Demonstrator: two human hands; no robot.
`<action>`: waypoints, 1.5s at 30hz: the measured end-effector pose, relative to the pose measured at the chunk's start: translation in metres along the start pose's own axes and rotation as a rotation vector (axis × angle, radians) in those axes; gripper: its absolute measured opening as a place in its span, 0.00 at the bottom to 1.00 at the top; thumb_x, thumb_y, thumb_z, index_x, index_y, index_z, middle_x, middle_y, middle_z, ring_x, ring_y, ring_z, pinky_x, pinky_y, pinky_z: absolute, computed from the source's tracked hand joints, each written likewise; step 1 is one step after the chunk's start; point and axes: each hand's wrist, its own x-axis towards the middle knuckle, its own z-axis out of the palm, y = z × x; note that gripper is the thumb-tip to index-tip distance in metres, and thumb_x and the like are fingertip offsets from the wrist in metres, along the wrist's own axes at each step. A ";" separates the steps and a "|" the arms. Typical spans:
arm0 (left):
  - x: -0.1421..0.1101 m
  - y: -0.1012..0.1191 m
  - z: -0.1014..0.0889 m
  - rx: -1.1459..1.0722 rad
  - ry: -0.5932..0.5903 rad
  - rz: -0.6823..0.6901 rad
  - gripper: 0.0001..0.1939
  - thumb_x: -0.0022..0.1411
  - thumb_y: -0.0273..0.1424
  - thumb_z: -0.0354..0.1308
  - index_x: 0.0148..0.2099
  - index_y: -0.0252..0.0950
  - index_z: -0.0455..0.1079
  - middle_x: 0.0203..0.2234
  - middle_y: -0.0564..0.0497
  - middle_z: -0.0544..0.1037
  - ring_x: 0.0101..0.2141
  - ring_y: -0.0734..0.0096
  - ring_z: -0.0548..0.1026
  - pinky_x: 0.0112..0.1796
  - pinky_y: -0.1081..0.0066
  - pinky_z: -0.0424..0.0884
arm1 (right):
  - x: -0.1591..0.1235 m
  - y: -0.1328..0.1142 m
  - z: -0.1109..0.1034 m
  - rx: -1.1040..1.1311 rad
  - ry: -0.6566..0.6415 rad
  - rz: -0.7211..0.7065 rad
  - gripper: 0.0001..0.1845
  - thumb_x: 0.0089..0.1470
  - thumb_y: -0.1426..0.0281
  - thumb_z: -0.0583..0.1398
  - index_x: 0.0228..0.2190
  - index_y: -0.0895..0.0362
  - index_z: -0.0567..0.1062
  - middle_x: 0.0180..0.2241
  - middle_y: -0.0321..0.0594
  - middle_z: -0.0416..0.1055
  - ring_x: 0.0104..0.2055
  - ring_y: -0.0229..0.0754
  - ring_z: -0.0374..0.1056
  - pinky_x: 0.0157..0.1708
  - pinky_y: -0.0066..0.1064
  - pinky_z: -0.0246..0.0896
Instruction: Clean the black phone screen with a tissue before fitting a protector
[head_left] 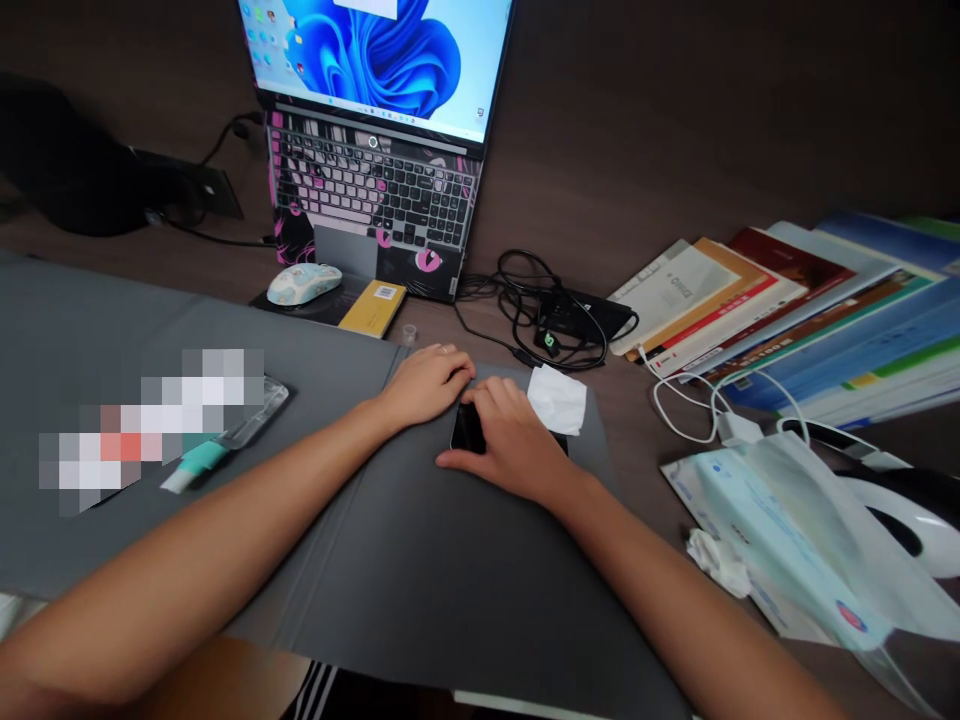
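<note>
A dark brown desk (641, 500) carries a grey mat (450, 570), open laptop (360, 185), black adapter (589, 312) and books (750, 318).

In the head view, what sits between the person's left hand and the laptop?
A small, clear, cap-like piece, in the head view, between the left hand and the laptop. The mouse lies off to its left.

Black glossy phone (469, 432) — flat on gray mat (420, 570) — partly hidden.
</note>
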 end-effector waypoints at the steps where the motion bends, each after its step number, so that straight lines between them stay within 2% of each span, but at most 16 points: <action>1: 0.000 0.000 0.000 0.002 0.001 0.000 0.13 0.72 0.31 0.49 0.42 0.39 0.75 0.38 0.49 0.78 0.43 0.59 0.74 0.47 0.60 0.68 | 0.000 0.000 0.000 0.005 0.001 0.003 0.32 0.58 0.41 0.57 0.43 0.59 0.70 0.42 0.50 0.68 0.43 0.54 0.63 0.44 0.45 0.61; 11: 0.000 0.001 0.000 -0.012 0.004 -0.005 0.13 0.72 0.32 0.48 0.41 0.40 0.75 0.37 0.48 0.78 0.43 0.58 0.74 0.47 0.60 0.68 | 0.000 0.000 0.001 0.018 0.019 0.001 0.31 0.56 0.42 0.59 0.43 0.58 0.69 0.43 0.51 0.68 0.44 0.55 0.64 0.45 0.46 0.62; 33: -0.001 0.003 -0.001 0.010 0.012 0.006 0.12 0.72 0.31 0.49 0.41 0.39 0.75 0.37 0.48 0.78 0.42 0.58 0.74 0.45 0.62 0.68 | -0.001 0.002 0.003 -0.004 0.014 -0.045 0.39 0.58 0.38 0.53 0.45 0.64 0.70 0.45 0.56 0.68 0.46 0.56 0.64 0.47 0.47 0.63; 39: -0.002 0.003 -0.001 0.049 0.003 0.029 0.12 0.72 0.31 0.49 0.41 0.38 0.74 0.37 0.48 0.78 0.42 0.59 0.74 0.45 0.61 0.68 | -0.001 0.003 0.005 0.012 0.030 -0.054 0.40 0.58 0.37 0.51 0.45 0.63 0.70 0.45 0.57 0.68 0.46 0.57 0.64 0.46 0.48 0.63; 45: -0.003 0.003 0.002 0.147 -0.020 0.114 0.12 0.74 0.33 0.48 0.44 0.36 0.71 0.39 0.46 0.75 0.42 0.57 0.72 0.44 0.60 0.68 | -0.001 0.000 0.002 0.031 0.035 -0.070 0.38 0.59 0.38 0.52 0.46 0.62 0.69 0.46 0.57 0.69 0.47 0.58 0.63 0.47 0.50 0.63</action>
